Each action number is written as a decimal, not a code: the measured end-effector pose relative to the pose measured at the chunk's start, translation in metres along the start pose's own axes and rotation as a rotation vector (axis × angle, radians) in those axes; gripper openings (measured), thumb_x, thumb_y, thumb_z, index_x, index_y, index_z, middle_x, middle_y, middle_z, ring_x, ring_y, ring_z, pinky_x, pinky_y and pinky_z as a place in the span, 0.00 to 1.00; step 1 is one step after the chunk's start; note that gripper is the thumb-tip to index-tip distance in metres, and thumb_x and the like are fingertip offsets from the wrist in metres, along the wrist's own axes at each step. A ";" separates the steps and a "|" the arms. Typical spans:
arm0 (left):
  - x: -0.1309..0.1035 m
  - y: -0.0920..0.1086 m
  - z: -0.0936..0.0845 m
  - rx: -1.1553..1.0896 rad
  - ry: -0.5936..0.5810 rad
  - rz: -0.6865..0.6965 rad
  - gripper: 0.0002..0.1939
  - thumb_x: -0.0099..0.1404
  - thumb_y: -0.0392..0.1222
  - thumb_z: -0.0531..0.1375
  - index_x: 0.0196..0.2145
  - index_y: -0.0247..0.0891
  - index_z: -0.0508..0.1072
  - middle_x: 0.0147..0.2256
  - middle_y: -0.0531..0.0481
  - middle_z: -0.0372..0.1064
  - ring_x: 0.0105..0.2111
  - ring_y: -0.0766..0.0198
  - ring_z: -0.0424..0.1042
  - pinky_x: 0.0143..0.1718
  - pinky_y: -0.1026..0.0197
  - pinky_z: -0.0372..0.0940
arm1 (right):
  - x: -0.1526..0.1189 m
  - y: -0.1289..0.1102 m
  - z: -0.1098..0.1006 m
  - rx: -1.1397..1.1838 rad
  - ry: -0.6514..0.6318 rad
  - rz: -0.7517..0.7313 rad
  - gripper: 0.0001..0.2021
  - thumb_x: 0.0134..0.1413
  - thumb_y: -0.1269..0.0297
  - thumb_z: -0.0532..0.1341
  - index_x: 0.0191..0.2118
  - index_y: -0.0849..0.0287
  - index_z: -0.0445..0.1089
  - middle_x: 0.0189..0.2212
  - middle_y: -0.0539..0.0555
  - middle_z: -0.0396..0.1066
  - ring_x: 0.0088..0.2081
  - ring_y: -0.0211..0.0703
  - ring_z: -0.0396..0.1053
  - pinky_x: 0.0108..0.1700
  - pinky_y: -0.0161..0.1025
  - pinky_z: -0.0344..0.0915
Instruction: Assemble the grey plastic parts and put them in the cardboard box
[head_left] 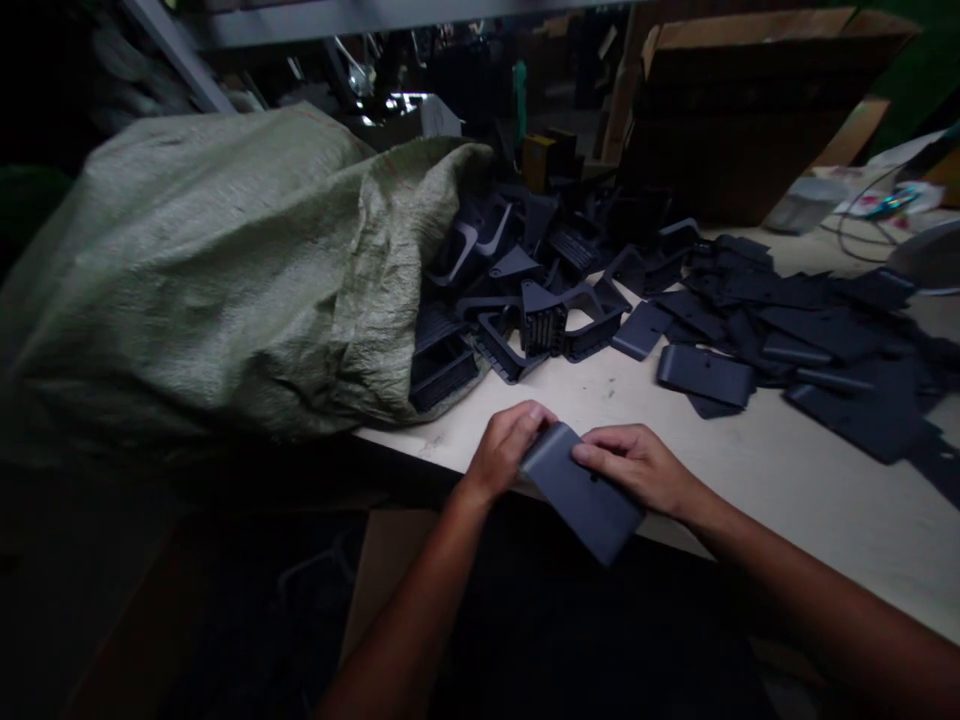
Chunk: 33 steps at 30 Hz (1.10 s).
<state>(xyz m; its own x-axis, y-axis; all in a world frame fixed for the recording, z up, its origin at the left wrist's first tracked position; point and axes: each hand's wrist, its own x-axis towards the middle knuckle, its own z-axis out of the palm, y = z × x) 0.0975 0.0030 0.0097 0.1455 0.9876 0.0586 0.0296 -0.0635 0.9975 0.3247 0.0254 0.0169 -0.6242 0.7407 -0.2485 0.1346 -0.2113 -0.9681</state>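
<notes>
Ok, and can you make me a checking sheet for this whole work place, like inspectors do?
Surface: pale table, a few dark smudges near the front.
Thing in hand: one dark plate, bent at one end, tilted over the table's front edge.
Hands: left hand at the bent end, its grip partly hidden; right hand holds the side, thumb on top.
Clutter: dark frames heaped at the sack's mouth; loose plates piled to the right.
Cables: one thin cord, looped at the back right.
Surroundings: dim; green sack on the left, cardboard box behind, metal bar overhead.
Spills: nothing seen.
</notes>
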 end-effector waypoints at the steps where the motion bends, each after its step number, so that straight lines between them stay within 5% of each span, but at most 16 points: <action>1: -0.004 0.006 0.007 -0.002 -0.080 -0.009 0.24 0.76 0.59 0.53 0.35 0.37 0.76 0.32 0.48 0.72 0.35 0.59 0.70 0.38 0.59 0.63 | -0.009 -0.002 0.000 -0.023 -0.013 -0.019 0.24 0.59 0.42 0.70 0.30 0.62 0.76 0.24 0.49 0.69 0.26 0.34 0.64 0.28 0.31 0.58; 3: -0.014 0.015 0.021 -0.032 -0.168 -0.059 0.24 0.73 0.60 0.55 0.30 0.37 0.72 0.25 0.52 0.63 0.27 0.63 0.61 0.30 0.60 0.57 | -0.026 -0.004 -0.002 -0.038 -0.024 -0.041 0.24 0.60 0.42 0.68 0.32 0.62 0.77 0.26 0.50 0.70 0.28 0.36 0.65 0.29 0.32 0.60; 5: -0.026 0.021 0.036 -0.088 -0.130 -0.101 0.24 0.71 0.61 0.57 0.28 0.38 0.69 0.23 0.54 0.58 0.24 0.64 0.55 0.26 0.59 0.51 | -0.043 -0.003 -0.007 -0.017 -0.056 -0.037 0.24 0.63 0.41 0.66 0.34 0.62 0.77 0.28 0.51 0.72 0.30 0.38 0.66 0.32 0.33 0.61; 8: -0.044 0.026 0.060 -0.070 -0.002 -0.108 0.24 0.69 0.62 0.58 0.27 0.40 0.69 0.22 0.54 0.57 0.23 0.64 0.54 0.26 0.59 0.51 | -0.069 0.005 -0.014 0.045 -0.120 -0.018 0.24 0.66 0.41 0.63 0.37 0.60 0.78 0.33 0.53 0.74 0.33 0.41 0.69 0.35 0.34 0.64; 11: -0.058 0.029 0.086 -0.012 0.064 -0.098 0.24 0.68 0.63 0.58 0.27 0.40 0.69 0.22 0.53 0.57 0.23 0.62 0.54 0.27 0.58 0.51 | -0.089 0.014 -0.020 0.069 -0.055 -0.053 0.25 0.65 0.40 0.63 0.32 0.60 0.76 0.27 0.52 0.70 0.28 0.39 0.64 0.30 0.34 0.60; 14: -0.066 0.029 0.108 -0.033 0.067 -0.140 0.24 0.66 0.65 0.59 0.27 0.41 0.66 0.22 0.54 0.54 0.23 0.63 0.52 0.25 0.59 0.49 | -0.101 0.022 -0.026 0.069 0.006 -0.101 0.26 0.62 0.40 0.65 0.27 0.61 0.73 0.22 0.50 0.65 0.25 0.36 0.59 0.26 0.33 0.55; 18: -0.077 0.030 0.126 -0.092 -0.008 -0.284 0.26 0.62 0.63 0.65 0.24 0.41 0.62 0.21 0.57 0.50 0.21 0.68 0.49 0.23 0.61 0.45 | -0.112 0.025 -0.041 0.076 -0.042 -0.078 0.26 0.60 0.39 0.66 0.30 0.61 0.78 0.24 0.52 0.71 0.25 0.38 0.63 0.26 0.34 0.57; 20: -0.084 0.030 0.130 -0.127 0.053 -0.294 0.26 0.60 0.61 0.67 0.23 0.41 0.61 0.21 0.58 0.49 0.20 0.69 0.48 0.22 0.63 0.45 | -0.118 0.024 -0.051 -0.003 0.111 -0.165 0.23 0.60 0.42 0.67 0.34 0.60 0.82 0.29 0.54 0.77 0.31 0.43 0.70 0.32 0.36 0.64; 23: -0.094 0.031 0.130 -0.185 0.303 -0.193 0.24 0.59 0.58 0.68 0.24 0.40 0.63 0.22 0.58 0.50 0.21 0.69 0.49 0.22 0.64 0.47 | -0.130 0.025 -0.064 -0.174 0.532 -0.358 0.18 0.60 0.46 0.69 0.41 0.57 0.84 0.42 0.56 0.82 0.46 0.51 0.76 0.49 0.41 0.69; 25: -0.101 0.030 0.129 -0.196 0.444 -0.094 0.21 0.60 0.56 0.68 0.25 0.39 0.65 0.23 0.57 0.52 0.23 0.68 0.52 0.23 0.64 0.50 | -0.138 0.029 -0.065 -0.143 0.624 -0.351 0.20 0.60 0.44 0.69 0.40 0.58 0.84 0.41 0.58 0.82 0.45 0.52 0.76 0.51 0.43 0.69; 28: -0.115 0.030 0.129 -0.134 0.477 0.013 0.19 0.64 0.54 0.66 0.27 0.38 0.68 0.25 0.56 0.55 0.25 0.67 0.54 0.27 0.64 0.53 | -0.144 0.037 -0.051 0.130 0.307 -0.153 0.28 0.57 0.36 0.68 0.37 0.62 0.83 0.35 0.61 0.81 0.37 0.48 0.77 0.42 0.42 0.72; 30: -0.123 0.031 0.131 -0.027 0.361 0.009 0.19 0.65 0.54 0.66 0.28 0.38 0.70 0.25 0.55 0.58 0.26 0.66 0.56 0.29 0.63 0.54 | -0.145 0.039 -0.036 0.328 0.062 -0.027 0.29 0.54 0.36 0.70 0.39 0.63 0.82 0.38 0.62 0.81 0.36 0.47 0.77 0.38 0.40 0.73; 33: -0.130 0.034 0.132 0.084 0.096 -0.055 0.18 0.66 0.57 0.66 0.34 0.37 0.76 0.32 0.49 0.71 0.34 0.59 0.68 0.38 0.60 0.63 | -0.145 0.037 -0.020 0.577 0.017 -0.031 0.24 0.55 0.42 0.72 0.43 0.61 0.81 0.41 0.60 0.81 0.39 0.45 0.78 0.42 0.38 0.74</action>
<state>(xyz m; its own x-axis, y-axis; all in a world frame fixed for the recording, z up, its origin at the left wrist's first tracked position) 0.2097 -0.1462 0.0305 0.0460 0.9989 0.0109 0.1187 -0.0163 0.9928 0.4352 -0.0772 0.0160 -0.6078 0.7615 -0.2251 -0.3284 -0.4992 -0.8018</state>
